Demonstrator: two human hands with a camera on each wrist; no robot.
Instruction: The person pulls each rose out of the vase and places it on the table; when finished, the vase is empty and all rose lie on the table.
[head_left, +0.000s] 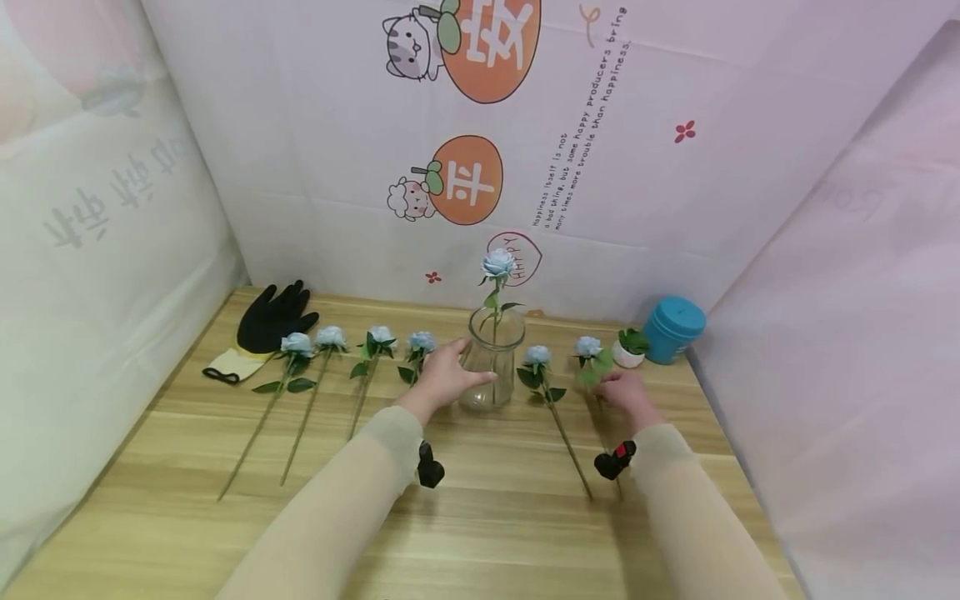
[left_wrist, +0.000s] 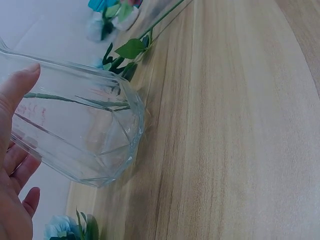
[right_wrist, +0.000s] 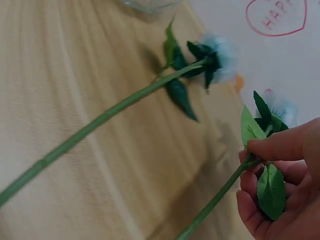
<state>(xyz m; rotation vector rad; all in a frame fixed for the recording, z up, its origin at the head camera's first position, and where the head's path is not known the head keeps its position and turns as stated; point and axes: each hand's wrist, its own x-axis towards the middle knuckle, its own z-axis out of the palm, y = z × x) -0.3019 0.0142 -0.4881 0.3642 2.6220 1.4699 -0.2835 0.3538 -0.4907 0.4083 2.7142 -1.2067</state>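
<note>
My left hand (head_left: pixel 444 380) holds the clear glass vase (head_left: pixel 501 385) from its left side, thumb across the front and fingers around the back. One pale blue artificial rose (head_left: pixel 497 263) stands upright in that vase, its stem visible through the glass. At the right, my right hand (head_left: pixel 626 395) pinches the stem of another pale blue rose (head_left: pixel 588 345) between thumb and fingers, just below the bloom. Green leaves (right_wrist: pixel 271 192) of this rose lie against the fingers. Between the vase and my right hand, a further rose (head_left: pixel 537 356) lies on the table.
Left of the vase, several blue roses (head_left: pixel 330 337) lie in a row on the wooden table (head_left: pixel 480 533). A black and cream glove (head_left: pixel 272 323) rests at the back left. Toward the back right stand a small potted plant (head_left: pixel 628 358) and a blue canister (head_left: pixel 673 332). Printed cloth (head_left: pixel 337 167) hangs behind.
</note>
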